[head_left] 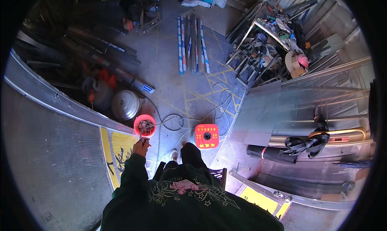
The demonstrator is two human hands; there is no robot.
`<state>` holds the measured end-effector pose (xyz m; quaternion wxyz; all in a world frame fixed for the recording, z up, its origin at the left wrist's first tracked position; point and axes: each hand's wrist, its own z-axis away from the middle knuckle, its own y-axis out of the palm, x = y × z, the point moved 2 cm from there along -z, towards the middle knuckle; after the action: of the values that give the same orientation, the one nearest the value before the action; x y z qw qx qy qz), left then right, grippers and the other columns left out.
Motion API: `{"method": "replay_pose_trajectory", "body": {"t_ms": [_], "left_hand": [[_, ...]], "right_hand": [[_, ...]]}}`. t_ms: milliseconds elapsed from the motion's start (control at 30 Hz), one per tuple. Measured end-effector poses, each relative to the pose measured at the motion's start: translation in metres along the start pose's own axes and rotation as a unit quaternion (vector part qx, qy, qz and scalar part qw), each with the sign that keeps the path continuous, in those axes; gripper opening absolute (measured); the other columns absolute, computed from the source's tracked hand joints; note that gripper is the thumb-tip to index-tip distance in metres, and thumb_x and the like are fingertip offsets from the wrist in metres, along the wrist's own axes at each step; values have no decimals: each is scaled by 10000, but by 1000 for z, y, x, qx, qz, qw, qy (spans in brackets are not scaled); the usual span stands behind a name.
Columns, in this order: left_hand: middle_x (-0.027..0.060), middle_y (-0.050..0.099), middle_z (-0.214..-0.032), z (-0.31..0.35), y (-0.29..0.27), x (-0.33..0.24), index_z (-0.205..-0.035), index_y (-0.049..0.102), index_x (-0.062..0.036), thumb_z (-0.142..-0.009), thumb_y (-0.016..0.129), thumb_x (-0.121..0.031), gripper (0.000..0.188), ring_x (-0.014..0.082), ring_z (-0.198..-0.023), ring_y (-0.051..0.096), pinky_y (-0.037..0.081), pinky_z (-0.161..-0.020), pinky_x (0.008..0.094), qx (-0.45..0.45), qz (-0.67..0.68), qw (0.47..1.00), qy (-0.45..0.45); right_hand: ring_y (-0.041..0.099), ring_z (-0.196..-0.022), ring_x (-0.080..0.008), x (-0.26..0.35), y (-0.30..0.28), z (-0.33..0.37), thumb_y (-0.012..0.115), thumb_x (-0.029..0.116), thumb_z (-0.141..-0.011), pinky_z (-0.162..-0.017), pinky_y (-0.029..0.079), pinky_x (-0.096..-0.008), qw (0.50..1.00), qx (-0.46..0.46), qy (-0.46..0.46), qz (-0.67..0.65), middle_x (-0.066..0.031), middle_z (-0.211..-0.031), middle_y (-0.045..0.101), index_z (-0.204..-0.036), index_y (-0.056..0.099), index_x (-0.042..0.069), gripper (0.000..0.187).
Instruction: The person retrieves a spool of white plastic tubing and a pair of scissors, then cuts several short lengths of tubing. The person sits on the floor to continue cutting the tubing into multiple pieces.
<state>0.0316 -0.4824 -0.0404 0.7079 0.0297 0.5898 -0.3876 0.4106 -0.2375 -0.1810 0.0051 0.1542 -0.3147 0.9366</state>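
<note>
My left hand (140, 147) reaches out at the end of a dark green sleeve, its fingers closed. A small dark piece shows at the fingertips, too small to name. Just beyond the hand stands a red bucket (137, 124) with greyish lumps (146, 127) in it. A grey hose or cable (160, 123) runs past the bucket's rim close to the hand. My right hand and forearm do not show. To the right of my feet (174, 155) sits a red square box or reel (207, 136) with a dark round centre.
A lidded metal pot (125, 105) and a gas cylinder (96, 93) stand beyond the bucket. Looped hose (222, 100) lies across the floor. Long wrapped bars (192, 45) lie farther off. Glass sheets (258, 112) lean at right; a cluttered rack (274, 33) stands behind them.
</note>
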Motion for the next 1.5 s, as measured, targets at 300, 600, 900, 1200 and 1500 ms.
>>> {"method": "replay_pose_trajectory", "body": {"t_ms": [300,600,900,1200,1500], "left_hand": [[54,698,-766,-11,-12,29,-1047,671,-18,-956,552,-179,220,122,-666,638,487,-615,270,-66,20,996,-65],[57,735,-740,-115,18,-2,-991,690,-54,-941,559,-246,238,154,-564,630,505,-552,342,-100,-5,991,-86],[127,680,-659,-283,92,-62,-881,684,-21,-926,592,-415,407,293,-624,683,528,-597,435,-75,-176,964,-187],[150,732,-862,-372,151,29,-843,747,-72,-842,657,-386,326,296,-797,708,547,-712,450,88,-235,962,-110],[122,714,-857,-473,199,41,-875,738,-132,-843,689,-375,249,326,-849,689,542,-750,461,176,-376,909,-30]], "right_hand": [[662,-864,-302,41,-45,-39,758,378,-761,-750,544,-412,1000,-11,8,15,-125,-926,689,-933,714,102,329],[679,-919,-312,52,-121,-138,763,383,-757,-798,556,-414,997,3,58,46,-133,-973,707,-962,728,106,346],[697,-974,-322,49,-280,-291,768,387,-753,-845,568,-416,983,42,132,117,-142,-1020,725,-990,742,110,365],[701,-994,-352,107,-457,-378,704,387,-776,-888,567,-458,957,-9,42,286,-162,-1026,732,-1005,756,139,342],[674,-907,-438,236,-599,-454,776,470,-669,-808,549,-527,967,-225,-10,117,-250,-910,700,-930,731,76,475]]}}
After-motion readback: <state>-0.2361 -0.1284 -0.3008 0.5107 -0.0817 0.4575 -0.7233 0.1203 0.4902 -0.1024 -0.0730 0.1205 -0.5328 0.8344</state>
